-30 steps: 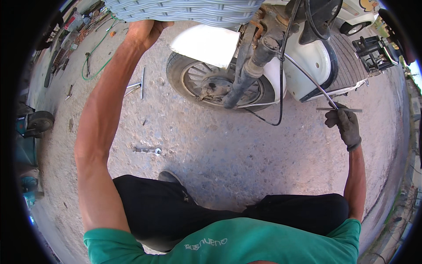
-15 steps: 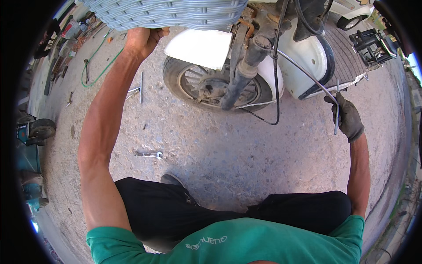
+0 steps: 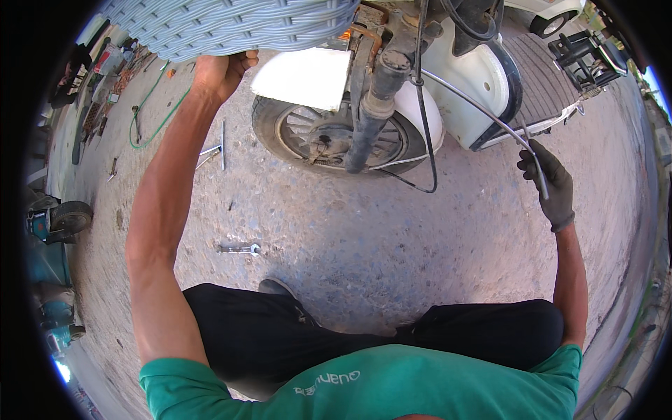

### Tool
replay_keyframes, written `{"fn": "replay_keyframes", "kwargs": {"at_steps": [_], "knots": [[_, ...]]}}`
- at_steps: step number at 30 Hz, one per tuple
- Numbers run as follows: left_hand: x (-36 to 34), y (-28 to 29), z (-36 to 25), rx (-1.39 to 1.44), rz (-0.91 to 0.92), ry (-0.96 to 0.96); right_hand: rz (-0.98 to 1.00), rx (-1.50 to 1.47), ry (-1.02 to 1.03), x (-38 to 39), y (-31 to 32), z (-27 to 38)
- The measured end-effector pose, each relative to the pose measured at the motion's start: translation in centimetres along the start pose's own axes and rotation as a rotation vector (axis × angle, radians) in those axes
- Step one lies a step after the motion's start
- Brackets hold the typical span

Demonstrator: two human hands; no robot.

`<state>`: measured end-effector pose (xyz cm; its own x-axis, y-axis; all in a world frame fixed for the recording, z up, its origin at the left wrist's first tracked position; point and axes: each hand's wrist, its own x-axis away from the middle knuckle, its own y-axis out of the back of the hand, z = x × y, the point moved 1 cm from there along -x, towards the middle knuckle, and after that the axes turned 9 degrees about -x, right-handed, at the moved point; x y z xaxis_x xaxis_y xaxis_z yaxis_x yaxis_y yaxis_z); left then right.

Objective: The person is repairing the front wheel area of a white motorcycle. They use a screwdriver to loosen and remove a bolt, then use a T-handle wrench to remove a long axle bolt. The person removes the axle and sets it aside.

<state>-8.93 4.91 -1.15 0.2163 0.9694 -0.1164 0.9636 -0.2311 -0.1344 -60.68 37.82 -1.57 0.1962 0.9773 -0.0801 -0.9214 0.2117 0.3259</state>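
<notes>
A blue-grey woven basket (image 3: 231,28) fills the top of the view, above the front of a scooter-like vehicle. My bare left hand (image 3: 221,75) is at its lower edge, fingers curled against it and partly hidden. My right hand (image 3: 554,185), in a dark glove, holds the crossbar of a long T-handle wrench (image 3: 476,106). Its shaft slants up and left to beside the front fork (image 3: 378,105), where its tip is hidden behind a black cable (image 3: 425,133). Below the basket are a white mudguard (image 3: 302,78) and the front wheel (image 3: 276,133).
On the concrete lie an open-end spanner (image 3: 239,249) and another T-shaped tool (image 3: 222,147). A green hose (image 3: 150,143) and scattered tools lie at the far left. The vehicle's ribbed footboard (image 3: 535,73) is at the upper right. Another small wheel (image 3: 71,218) stands at the left edge.
The wrench's crossbar has turned within my right hand, and the gloved fingers have loosened somewhat. Basket and vehicle appear slightly further left. My left hand stays at the basket's edge.
</notes>
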Motion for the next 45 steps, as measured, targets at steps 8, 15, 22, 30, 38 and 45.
{"fn": "replay_keyframes", "kwargs": {"at_steps": [8,15,22,30,38,45], "knots": [[0.3,0.0,0.1,0.031,-0.015,0.005,0.023,-0.070,-0.148,-1.9,1.6,-0.8],[-0.2,0.4,0.7,0.008,0.041,-0.008,-0.122,-0.037,-0.168,-1.8,0.2,0.5],[0.2,0.0,0.5,-0.039,0.003,-0.014,-0.079,-0.178,-0.439,-2.9,0.4,1.8],[0.1,-0.6,0.4,0.008,-0.014,0.002,0.017,0.016,0.043,0.1,-0.6,0.4],[0.5,-0.6,-0.1,0.019,-0.004,0.073,0.043,-0.072,-0.048,-1.6,1.4,-0.5],[0.5,-1.0,-0.4,0.048,-0.044,0.078,-0.074,0.031,-0.023,-2.4,0.8,-0.8]]}}
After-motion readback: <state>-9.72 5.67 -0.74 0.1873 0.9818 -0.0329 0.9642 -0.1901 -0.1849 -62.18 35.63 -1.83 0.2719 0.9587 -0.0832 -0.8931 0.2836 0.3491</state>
